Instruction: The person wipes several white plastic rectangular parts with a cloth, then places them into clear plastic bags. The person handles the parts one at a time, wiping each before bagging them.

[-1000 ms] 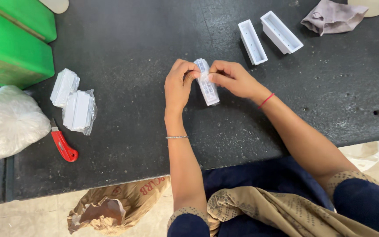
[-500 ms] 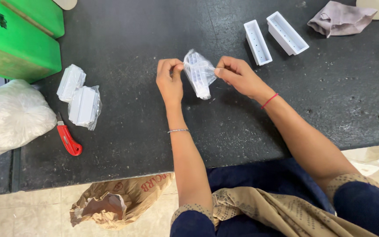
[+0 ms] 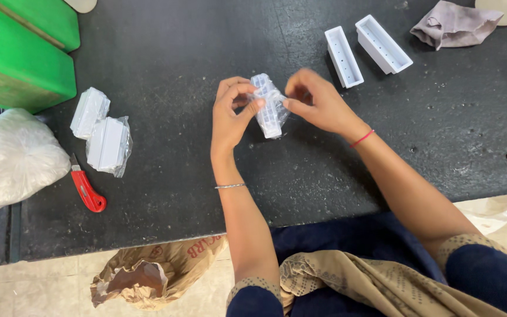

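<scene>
Mid-bench: your left hand [image 3: 233, 114] pinches one side of the plastic-wrapped white block [image 3: 269, 105], your right hand [image 3: 318, 105] nips the wrap opposite, both closed on it, held just above the bench [image 3: 206, 53]. Looks light, rigid inside, film slippery & crinkly; grip the block's long edges, not loose film.

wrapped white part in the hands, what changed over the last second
Both hands keep hold of the wrapped white part. The left hand and right hand pulled its clear wrap out sideways, then closed in on it again. The two wrapped parts, red cutter and two open white trays stayed put.
</scene>
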A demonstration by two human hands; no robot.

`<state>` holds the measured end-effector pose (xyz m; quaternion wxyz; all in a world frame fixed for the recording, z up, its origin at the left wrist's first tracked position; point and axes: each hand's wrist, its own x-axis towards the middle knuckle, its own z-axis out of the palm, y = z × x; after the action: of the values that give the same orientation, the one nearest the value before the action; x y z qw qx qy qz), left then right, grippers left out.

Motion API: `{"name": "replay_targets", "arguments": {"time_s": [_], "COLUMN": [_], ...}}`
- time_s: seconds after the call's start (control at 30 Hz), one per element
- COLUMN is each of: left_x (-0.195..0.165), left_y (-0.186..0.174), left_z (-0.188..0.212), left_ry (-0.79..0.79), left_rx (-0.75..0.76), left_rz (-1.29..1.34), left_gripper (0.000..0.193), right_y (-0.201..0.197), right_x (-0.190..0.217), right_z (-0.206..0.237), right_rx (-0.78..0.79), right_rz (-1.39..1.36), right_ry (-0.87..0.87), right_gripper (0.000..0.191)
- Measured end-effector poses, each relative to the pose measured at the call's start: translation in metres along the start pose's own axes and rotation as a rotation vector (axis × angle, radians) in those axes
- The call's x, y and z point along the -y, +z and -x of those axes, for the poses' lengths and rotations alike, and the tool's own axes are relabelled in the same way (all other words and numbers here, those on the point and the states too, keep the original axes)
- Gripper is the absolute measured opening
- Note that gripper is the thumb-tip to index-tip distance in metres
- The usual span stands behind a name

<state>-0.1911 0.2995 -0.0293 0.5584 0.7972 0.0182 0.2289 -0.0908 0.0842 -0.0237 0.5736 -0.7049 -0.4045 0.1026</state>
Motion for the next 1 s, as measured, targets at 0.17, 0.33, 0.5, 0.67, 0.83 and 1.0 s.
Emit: {"name": "replay_targets", "arguments": {"time_s": [0.17, 0.33, 0.5, 0.67, 0.83, 1.0], "left_x": [0.001, 0.008, 0.018, 0.018, 0.008, 0.004], "left_y": [0.016, 0.034, 0.033, 0.025, 0.020, 0.032], "left_z": [-0.004, -0.005, -0.006, -0.004, -0.001, -0.003], "left_ry": [0.116, -0.036, -0.021, -0.071, 0.017, 0.101], "left_rx": [-0.079, -0.115, -0.283, -0.267, -0.144, -0.153], "left_rz": [-0.003, 0.182, -0.108, -0.144, -0.072, -0.102], "left_gripper": [0.016, 0.016, 0.020, 0.020, 0.020, 0.019], "right_y": [0.006, 0.014, 0.009, 0.004, 0.001, 0.006], "right_x": [-0.001, -0.017, -0.027, -0.029, -0.019, -0.005], "right_z": [0.002, -0.001, -0.002, -0.003, -0.004, 0.001], "right_rx": [-0.020, -0.007, -0.059, -0.057, -0.107, -0.040], "right_rz": [-0.055, -0.294, -0.554, -0.669, -0.546, -0.128], "right_ry": [-0.087, 0.130, 0.205, 0.304, 0.076, 0.006], "right_gripper": [0.034, 0.019, 0.017, 0.014, 0.022, 0.029]}}
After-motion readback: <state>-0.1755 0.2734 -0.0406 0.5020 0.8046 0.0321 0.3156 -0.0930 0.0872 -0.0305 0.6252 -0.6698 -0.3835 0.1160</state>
